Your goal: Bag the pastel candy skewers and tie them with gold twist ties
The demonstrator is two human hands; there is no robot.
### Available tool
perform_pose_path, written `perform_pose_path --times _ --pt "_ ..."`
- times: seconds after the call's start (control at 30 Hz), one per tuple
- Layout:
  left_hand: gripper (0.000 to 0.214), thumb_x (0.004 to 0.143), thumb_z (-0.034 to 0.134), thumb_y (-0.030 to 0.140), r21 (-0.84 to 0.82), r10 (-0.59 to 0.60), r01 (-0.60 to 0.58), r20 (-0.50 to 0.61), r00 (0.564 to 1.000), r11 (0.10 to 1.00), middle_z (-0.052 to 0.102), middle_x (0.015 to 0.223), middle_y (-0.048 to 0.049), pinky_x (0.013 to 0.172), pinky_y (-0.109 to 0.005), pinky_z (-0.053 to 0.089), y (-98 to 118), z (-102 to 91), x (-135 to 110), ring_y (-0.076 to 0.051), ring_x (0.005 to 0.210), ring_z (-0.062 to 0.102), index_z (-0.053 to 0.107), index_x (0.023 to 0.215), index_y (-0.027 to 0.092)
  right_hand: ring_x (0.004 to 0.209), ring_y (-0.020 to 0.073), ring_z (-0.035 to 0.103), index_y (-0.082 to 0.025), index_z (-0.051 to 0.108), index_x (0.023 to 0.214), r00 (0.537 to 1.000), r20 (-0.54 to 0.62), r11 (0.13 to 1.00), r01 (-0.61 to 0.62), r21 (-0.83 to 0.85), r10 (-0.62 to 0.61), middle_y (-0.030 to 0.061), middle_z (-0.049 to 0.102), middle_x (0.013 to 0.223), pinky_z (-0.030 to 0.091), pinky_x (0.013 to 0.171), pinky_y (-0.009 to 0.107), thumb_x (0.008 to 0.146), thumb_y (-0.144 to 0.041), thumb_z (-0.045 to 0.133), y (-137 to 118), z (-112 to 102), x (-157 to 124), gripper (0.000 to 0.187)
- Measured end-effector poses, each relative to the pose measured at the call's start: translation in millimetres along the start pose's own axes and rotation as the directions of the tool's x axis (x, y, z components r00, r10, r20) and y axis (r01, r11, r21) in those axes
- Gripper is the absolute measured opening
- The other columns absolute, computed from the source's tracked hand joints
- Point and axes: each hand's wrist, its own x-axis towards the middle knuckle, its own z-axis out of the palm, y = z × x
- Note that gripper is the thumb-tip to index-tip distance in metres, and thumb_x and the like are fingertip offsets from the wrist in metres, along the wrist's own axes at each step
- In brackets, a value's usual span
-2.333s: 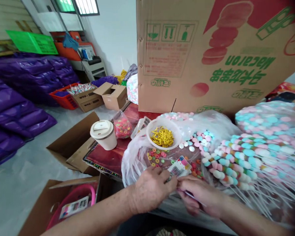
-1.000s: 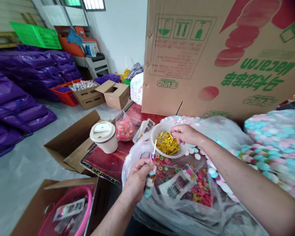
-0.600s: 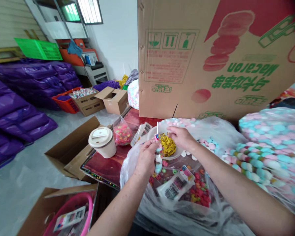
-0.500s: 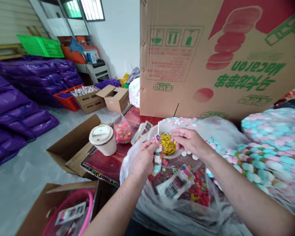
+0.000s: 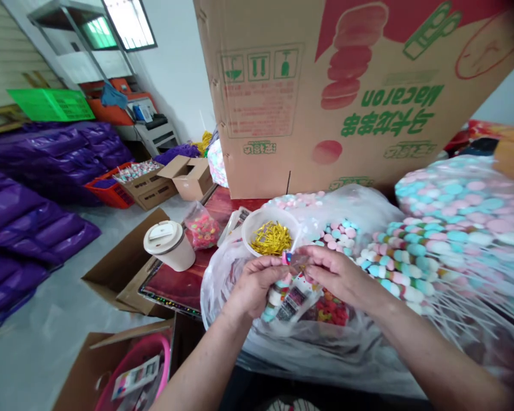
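My left hand [image 5: 252, 283] is closed round a bagged candy skewer [image 5: 276, 292] of pastel rounds, held upright over a clear plastic sheet. My right hand [image 5: 332, 272] pinches at the top of that packet, where the stick and bag neck meet; a thin gold twist tie seems to be between its fingers, too small to be sure. Just behind the hands stands a white bowl [image 5: 251, 225] of gold twist ties [image 5: 273, 238]. Loose coloured ring candies [image 5: 332, 308] lie on the plastic below the hands.
A heap of pastel candy skewers [image 5: 428, 251] fills the right. A big upside-down "Macaron" carton [image 5: 325, 91] stands behind. A lidded paper cup [image 5: 167, 244] and a small candy bag [image 5: 200, 228] sit on the red table [image 5: 184, 285]. Open cartons, a pink basket [image 5: 132, 365] and purple bags [image 5: 38, 188] are at left.
My right hand left the bowl of gold ties and came to the top of the packet in my left hand. Both hands dropped lower and nearer to me; my view turned right.
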Motion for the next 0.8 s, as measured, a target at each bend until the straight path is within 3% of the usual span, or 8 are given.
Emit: perform_pose_path --times 0.2,0.3,0.43,0.6,0.67,0.8 --pt "0.023 0.048 0.083 0.019 -0.072 -0.148 0.155 0.090 0.985 0.985 0.066 0.057 -0.0028 0.047 -0.023 0.045 -10.9 13.7 -7.7 -0.011 0.047 0.055 0.071 0.065 0.011 0.049 0.0079 0.051 -0.019 0.042 0.117 0.998 0.007 0.970 0.060 0.234 -0.063 -0.0038 0.056 0.073 0.041 0.050 0.024 0.086 -0.027 0.047 -2.9 -4.0 -22.5 0.032" --pt "0.023 0.047 0.083 0.017 -0.064 -0.174 0.182 0.118 0.978 0.981 0.067 0.058 -0.0033 0.048 -0.024 0.046 -20.3 24.2 -10.5 -0.012 0.048 0.056 0.071 0.066 0.010 0.042 0.0052 0.047 -0.019 0.042 0.114 0.998 0.044 0.960 0.020 0.281 -0.034 -0.0054 0.054 0.072 0.035 0.043 0.021 0.086 -0.027 0.047 -1.1 -1.4 -30.8 0.029" --pt "0.020 0.048 0.082 0.016 -0.020 -0.163 0.165 0.060 0.985 0.986 0.066 0.054 -0.0044 0.051 -0.021 0.045 -28.1 29.8 -12.1 -0.011 0.050 0.058 0.071 0.063 0.009 0.039 0.0041 0.042 -0.018 0.045 0.114 0.997 0.057 0.964 -0.061 0.257 0.048 -0.0064 0.052 0.068 0.029 0.038 0.019 0.084 -0.028 0.047 1.0 -0.7 -39.3 0.031" --pt "0.021 0.048 0.081 0.014 -0.020 -0.152 0.152 0.013 0.988 0.988 0.067 0.058 -0.0036 0.049 -0.023 0.046 -22.6 27.0 -12.0 -0.011 0.047 0.057 0.070 0.065 0.010 0.040 0.0056 0.041 -0.016 0.047 0.122 0.988 0.072 0.965 -0.150 0.215 0.137 -0.0084 0.048 0.058 0.031 0.039 0.019 0.084 -0.024 0.050 1.5 -9.8 -45.9 0.039" --pt "0.022 0.050 0.082 0.016 -0.040 -0.144 0.146 0.049 0.988 0.988 0.067 0.061 -0.0038 0.049 -0.024 0.047 -19.4 25.9 -12.7 -0.013 0.050 0.059 0.069 0.067 0.010 0.042 0.0058 0.044 -0.015 0.046 0.124 0.991 0.088 0.944 -0.119 0.306 0.096 -0.0062 0.053 0.062 0.033 0.040 0.020 0.084 -0.025 0.050 4.0 -13.9 -47.9 0.041" --pt "0.024 0.052 0.082 0.019 -0.078 -0.165 0.177 0.139 0.976 0.981 0.066 0.061 -0.0040 0.048 -0.026 0.050 -22.0 26.6 -14.9 -0.016 0.054 0.061 0.069 0.069 0.010 0.042 0.0038 0.047 -0.019 0.047 0.122 1.000 0.014 0.863 -0.017 0.504 0.011 0.0008 0.064 0.084 0.034 0.040 0.020 0.083 -0.024 0.054 11.9 -14.9 -51.0 0.040"
